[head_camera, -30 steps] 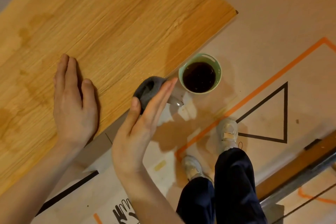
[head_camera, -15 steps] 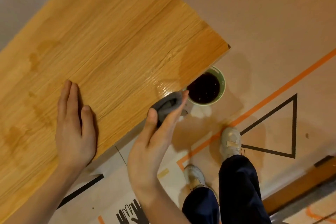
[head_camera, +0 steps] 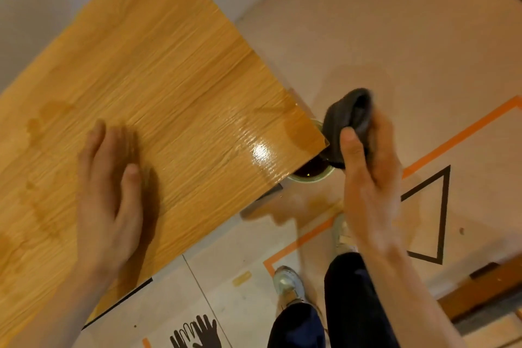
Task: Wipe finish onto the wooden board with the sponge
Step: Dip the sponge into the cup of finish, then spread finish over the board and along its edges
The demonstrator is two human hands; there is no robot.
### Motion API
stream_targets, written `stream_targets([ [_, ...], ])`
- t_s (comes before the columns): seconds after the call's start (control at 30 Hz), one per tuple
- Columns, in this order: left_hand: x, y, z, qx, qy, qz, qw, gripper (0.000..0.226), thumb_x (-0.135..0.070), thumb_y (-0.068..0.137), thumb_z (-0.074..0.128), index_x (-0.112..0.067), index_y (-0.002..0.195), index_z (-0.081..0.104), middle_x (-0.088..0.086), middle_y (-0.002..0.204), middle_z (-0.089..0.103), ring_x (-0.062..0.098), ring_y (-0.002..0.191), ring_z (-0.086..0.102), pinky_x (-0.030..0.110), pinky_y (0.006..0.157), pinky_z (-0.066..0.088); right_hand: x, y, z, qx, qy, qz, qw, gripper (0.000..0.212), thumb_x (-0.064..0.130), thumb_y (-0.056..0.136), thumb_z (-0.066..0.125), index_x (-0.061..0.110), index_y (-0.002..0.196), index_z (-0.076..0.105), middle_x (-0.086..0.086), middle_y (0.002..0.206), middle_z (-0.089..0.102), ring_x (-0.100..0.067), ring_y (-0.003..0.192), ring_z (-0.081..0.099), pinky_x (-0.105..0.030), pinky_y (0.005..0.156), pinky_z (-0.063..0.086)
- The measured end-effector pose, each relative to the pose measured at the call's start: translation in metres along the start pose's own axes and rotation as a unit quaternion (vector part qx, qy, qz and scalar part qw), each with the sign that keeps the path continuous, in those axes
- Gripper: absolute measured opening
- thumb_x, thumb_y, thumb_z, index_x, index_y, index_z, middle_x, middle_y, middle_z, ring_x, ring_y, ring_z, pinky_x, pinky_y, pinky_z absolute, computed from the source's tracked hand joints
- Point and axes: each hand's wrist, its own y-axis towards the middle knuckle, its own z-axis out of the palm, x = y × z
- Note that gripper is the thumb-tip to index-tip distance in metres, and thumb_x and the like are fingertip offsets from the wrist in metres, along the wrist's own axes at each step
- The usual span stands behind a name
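A large wooden board (head_camera: 169, 87) fills the left and centre of the view, with a glossy wet patch near its right corner. My left hand (head_camera: 108, 195) lies flat on the board, fingers straight. My right hand (head_camera: 367, 178) grips a dark grey sponge (head_camera: 347, 121), folded between thumb and fingers, just off the board's right corner. The sponge hangs over a green cup (head_camera: 310, 175) of dark finish, which is mostly hidden under the board's corner and my hand.
The floor (head_camera: 395, 37) is covered in beige sheeting with orange tape lines (head_camera: 457, 133) and a black triangle outline (head_camera: 440, 206). My legs and shoes (head_camera: 288, 285) stand below the cup. A wooden strip (head_camera: 480, 294) lies at the lower right.
My right hand has carried the sponge from the board's edge out to the right, over the cup. The view has shifted, so the board now covers part of the cup. My left hand stays flat.
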Motion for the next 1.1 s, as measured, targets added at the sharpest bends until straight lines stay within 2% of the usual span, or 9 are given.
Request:
stream_targets([
  [0.1,-0.036,0.036,0.022,0.047,-0.035,-0.001,0.998,0.058,-0.035,0.105,0.037,-0.008,0.157,0.032,0.002,0.167,0.020,0.009,0.153,0.019,0.021,0.124,0.016,0.008,0.007,-0.013,0.136,-0.040,0.044,0.989,0.031,0.023,0.101,0.041,0.020,0.127,0.058,-0.004,0.112,0.064,-0.011,0.105,0.062,-0.015,0.084,0.047],
  [0.23,-0.074,0.074,0.048,0.076,-0.034,0.026,0.996,0.060,-0.036,0.108,0.036,-0.009,0.160,0.023,0.002,0.169,0.014,0.016,0.156,0.014,0.047,0.126,0.018,0.018,0.026,-0.014,0.183,-0.076,0.080,0.977,0.035,0.027,0.098,0.043,0.036,0.131,0.054,-0.002,0.118,0.067,-0.010,0.111,0.061,-0.012,0.078,0.048],
  [0.4,-0.078,0.079,0.063,0.082,-0.005,0.035,0.996,0.060,-0.034,0.109,0.033,-0.006,0.160,0.019,0.005,0.170,0.012,0.016,0.157,0.010,0.051,0.126,0.017,0.016,0.080,0.014,0.272,-0.081,0.095,0.954,0.045,0.022,0.101,0.047,0.031,0.144,0.040,0.041,0.116,0.048,0.031,0.105,0.044,0.006,0.085,0.031],
  [0.47,-0.079,0.076,0.066,0.078,0.002,0.045,0.996,0.059,-0.030,0.109,0.034,-0.005,0.160,0.020,0.006,0.170,0.013,0.016,0.157,0.010,0.052,0.125,0.018,0.018,0.083,0.015,0.283,-0.073,0.102,0.951,0.047,0.024,0.099,0.048,0.032,0.145,0.041,0.047,0.112,0.047,0.030,0.106,0.044,0.006,0.087,0.032],
  [0.67,-0.084,0.075,0.068,0.064,-0.011,0.035,0.997,0.057,-0.022,0.107,0.037,-0.002,0.158,0.023,0.008,0.169,0.017,0.018,0.157,0.015,0.055,0.124,0.020,0.029,0.030,-0.040,0.247,-0.041,0.209,0.945,0.053,0.037,0.077,0.055,0.066,0.120,0.049,0.045,0.120,0.053,0.020,0.114,0.050,0.007,0.082,0.035],
  [0.8,-0.085,0.074,0.069,0.063,-0.006,0.039,0.997,0.057,-0.021,0.106,0.036,-0.001,0.158,0.022,0.010,0.169,0.016,0.020,0.157,0.013,0.053,0.126,0.015,0.026,0.066,-0.017,0.296,-0.019,0.220,0.930,0.044,0.032,0.090,0.050,0.049,0.131,0.049,0.031,0.121,0.061,0.014,0.114,0.053,0.002,0.085,0.039],
  [0.87,-0.084,0.075,0.069,0.065,-0.007,0.044,0.997,0.057,-0.020,0.106,0.036,0.000,0.158,0.022,0.011,0.169,0.016,0.021,0.157,0.013,0.053,0.126,0.014,0.020,0.098,0.012,0.320,-0.008,0.191,0.928,0.041,0.025,0.098,0.047,0.039,0.137,0.050,0.015,0.119,0.067,0.004,0.112,0.058,-0.009,0.092,0.044],
  [1.0,-0.081,0.078,0.068,0.071,-0.009,0.035,0.997,0.057,-0.019,0.106,0.036,-0.001,0.158,0.022,0.009,0.169,0.015,0.020,0.157,0.012,0.054,0.126,0.014,0.015,0.135,0.054,0.324,-0.003,0.165,0.932,0.040,0.025,0.103,0.045,0.033,0.142,0.047,0.012,0.131,0.062,-0.001,0.123,0.054,-0.030,0.109,0.041],
  [1.1,-0.082,0.077,0.068,0.071,-0.010,0.037,0.997,0.057,-0.018,0.106,0.036,-0.001,0.158,0.023,0.009,0.169,0.016,0.021,0.157,0.013,0.055,0.125,0.015,0.021,0.113,0.027,0.332,-0.008,0.184,0.925,0.036,0.030,0.099,0.046,0.050,0.129,0.055,0.003,0.113,0.070,-0.008,0.109,0.063,-0.019,0.088,0.051],
])
